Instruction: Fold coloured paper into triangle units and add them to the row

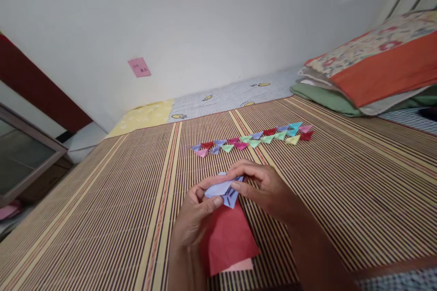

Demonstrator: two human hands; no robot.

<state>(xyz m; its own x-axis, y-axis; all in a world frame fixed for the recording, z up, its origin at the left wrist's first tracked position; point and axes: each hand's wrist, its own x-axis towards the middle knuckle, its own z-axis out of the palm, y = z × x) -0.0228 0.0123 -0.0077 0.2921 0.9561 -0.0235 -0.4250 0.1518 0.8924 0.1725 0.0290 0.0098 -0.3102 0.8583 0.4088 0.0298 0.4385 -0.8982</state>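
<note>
Between my two hands is a partly folded piece of lavender-blue paper, with creases and flaps showing. My left hand grips its left side, thumb in front and fingers behind. On the right edge, my right hand pinches the paper between thumb and fingers. Beneath it, a red sheet of paper lies on the mat, with a pale pink sheet sticking out under its lower edge. Beyond my hands, several small folded paper pieces in many colours lie in two slanting rows.
A striped bamboo mat covers the surface. Folded bedding is piled at the right, against the white wall. A pink note is stuck to the wall. At the left stands a glass-fronted frame.
</note>
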